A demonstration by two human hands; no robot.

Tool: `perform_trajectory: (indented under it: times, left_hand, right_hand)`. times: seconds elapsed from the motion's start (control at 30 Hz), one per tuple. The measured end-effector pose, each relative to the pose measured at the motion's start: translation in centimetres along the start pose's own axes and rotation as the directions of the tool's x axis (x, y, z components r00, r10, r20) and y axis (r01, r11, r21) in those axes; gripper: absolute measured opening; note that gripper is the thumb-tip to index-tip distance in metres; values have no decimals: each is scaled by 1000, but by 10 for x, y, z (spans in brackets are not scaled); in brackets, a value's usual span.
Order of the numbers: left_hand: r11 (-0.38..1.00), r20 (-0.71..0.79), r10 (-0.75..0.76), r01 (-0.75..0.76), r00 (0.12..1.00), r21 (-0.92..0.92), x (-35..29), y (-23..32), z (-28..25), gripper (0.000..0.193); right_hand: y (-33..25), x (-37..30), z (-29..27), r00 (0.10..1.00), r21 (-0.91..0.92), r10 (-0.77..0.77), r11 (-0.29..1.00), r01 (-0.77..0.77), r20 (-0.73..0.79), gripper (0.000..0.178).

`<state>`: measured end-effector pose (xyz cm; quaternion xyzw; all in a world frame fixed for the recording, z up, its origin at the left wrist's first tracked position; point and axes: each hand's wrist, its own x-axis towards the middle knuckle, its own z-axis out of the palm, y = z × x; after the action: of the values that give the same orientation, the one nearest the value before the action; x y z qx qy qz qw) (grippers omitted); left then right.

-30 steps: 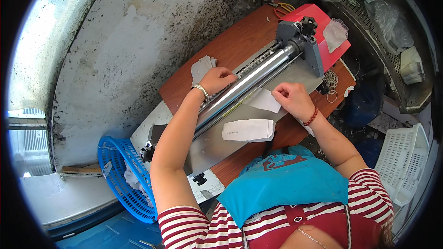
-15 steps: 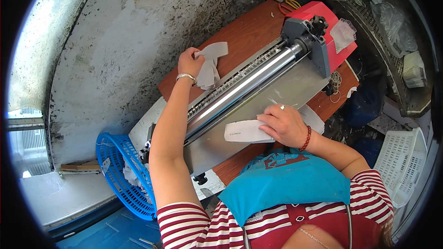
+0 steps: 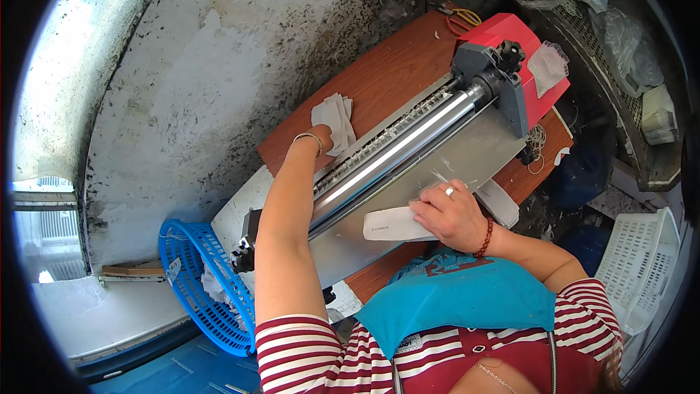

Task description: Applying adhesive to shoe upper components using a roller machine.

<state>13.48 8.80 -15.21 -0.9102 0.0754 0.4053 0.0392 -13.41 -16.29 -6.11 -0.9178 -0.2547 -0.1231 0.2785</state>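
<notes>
A stained grey wall point(image 3: 197, 109) curves behind everything; against it stands a reddish-brown desk point(image 3: 394, 58), set aslant; across the desk lies a long machine with a red housing point(image 3: 492, 29) at its far right end, a shiny metal roller point(image 3: 430, 122) running diagonally, and a flat metal plate point(image 3: 467, 147) on the person's side of the roller; a teal apron point(image 3: 467, 303) covers part of the person's striped top; to the left a blue basket point(image 3: 172, 266) stands tilted, with pale scraps point(image 3: 213, 284) inside; to the right is a white slatted basket point(image 3: 633, 266).

The left hand point(image 3: 324, 137) reaches past the roller and touches a loose pile of white pieces point(image 3: 334, 111) on the desk beyond it; its fingertips are hidden, so I cannot tell whether it pinches one; the right hand point(image 3: 453, 217) lies over the right end of a white stack point(image 3: 394, 225) at the plate's near edge, its fingers bent and close together; whether they grip a piece I cannot tell; just beyond that hand, more white pieces point(image 3: 500, 203) lie near the desk's edge; a red beaded bracelet point(image 3: 485, 239) circles the right wrist, a pale metal bracelet point(image 3: 315, 138) the left; a ring point(image 3: 449, 190) sits on a right finger.
</notes>
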Motion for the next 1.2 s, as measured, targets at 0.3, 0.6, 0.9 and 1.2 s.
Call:
perform_trajectory:
  times: [0.3, 0.6, 0.9, 1.2]
  left_hand:
    - [989, -200, 147, -149, 969, 5, -31, 12, -15, 45]
    - [939, -352, 292, -336, 889, -70, -79, 42, -26, 42]
    - [707, -402, 483, -617, 778, -345, -87, 55, -6, 35]
    - [745, -320, 454, -552, 831, -375, -77, 79, -9, 32]
  right_hand:
    - [-7, 7, 5, 998, -5, 6, 1000, -6, 55, 36]
    - [-12, 10, 4, 993, 184, 21, 983, 1, -119, 21]
    - [36, 1, -33, 798, 619, 469, 512, -595, 379, 25]
    - [52, 20, -17, 887, 258, 459, 864, -431, -56, 13]
